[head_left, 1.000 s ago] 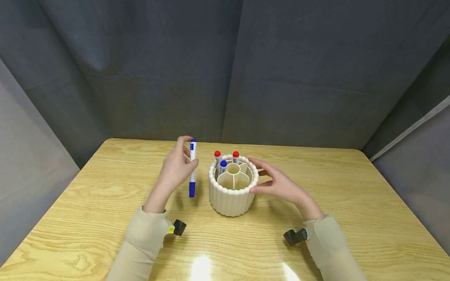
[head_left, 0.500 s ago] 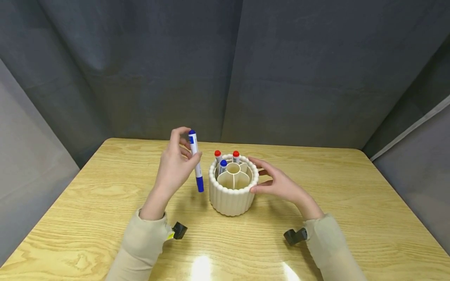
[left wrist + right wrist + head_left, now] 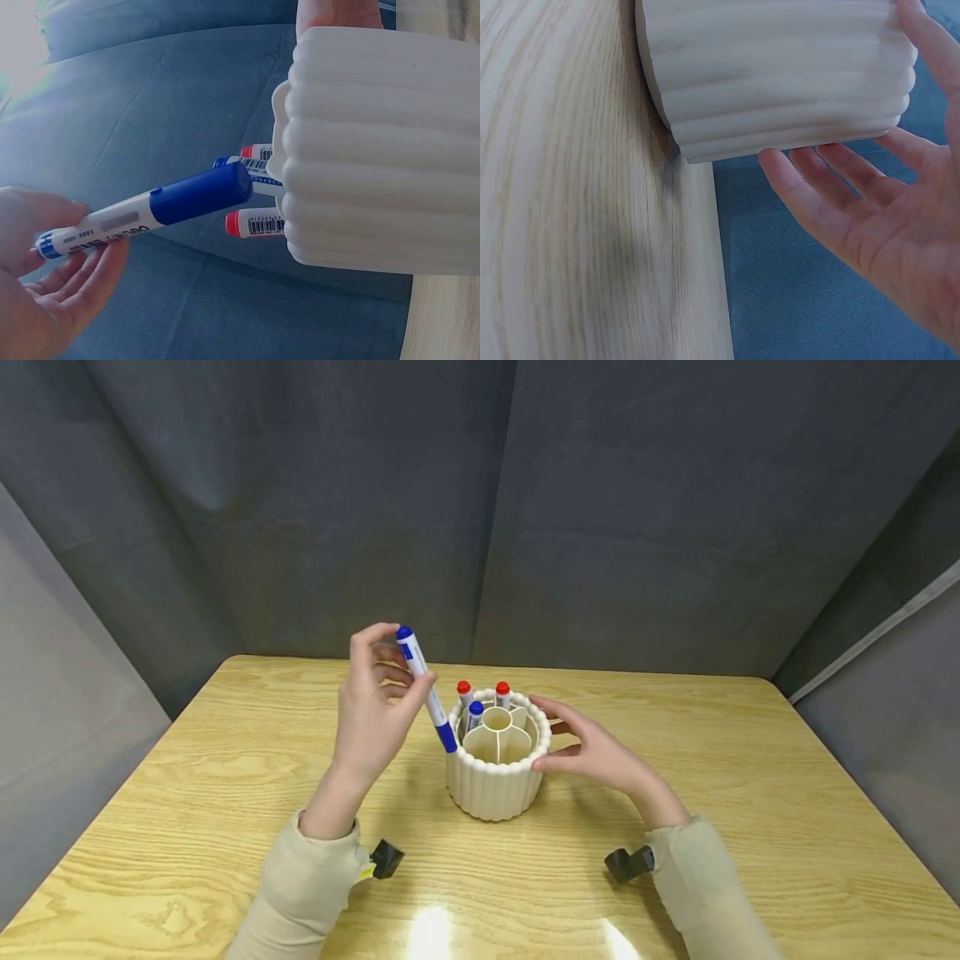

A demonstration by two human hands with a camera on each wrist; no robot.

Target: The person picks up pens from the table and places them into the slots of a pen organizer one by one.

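- Since a second ago the left hand [image 3: 371,718] has lifted the blue marker [image 3: 425,687] from beside the pen holder [image 3: 495,772] up to its rim and tipped it, so the capped lower end now sits at the holder's left edge; the right hand [image 3: 592,752] has stayed at the holder's right side.
- Head view: the left hand's fingers and thumb are curled round the marker's white barrel, pinching it. The right hand is spread, fingers nearly straight, thumb and fingertips at the ribbed wall. Two red-capped markers [image 3: 464,693] and one blue-capped marker [image 3: 476,714] stand in the far-left compartments. The holder stands on a wooden table [image 3: 187,793].
- Left wrist view: the marker [image 3: 150,210] lies across the fingers [image 3: 82,289], its blue cap just beside the holder's rim [image 3: 375,150].
- Right wrist view: the open hand [image 3: 870,217] has relaxed fingers near the rim of the holder [image 3: 780,67]; whether they touch it I cannot tell.
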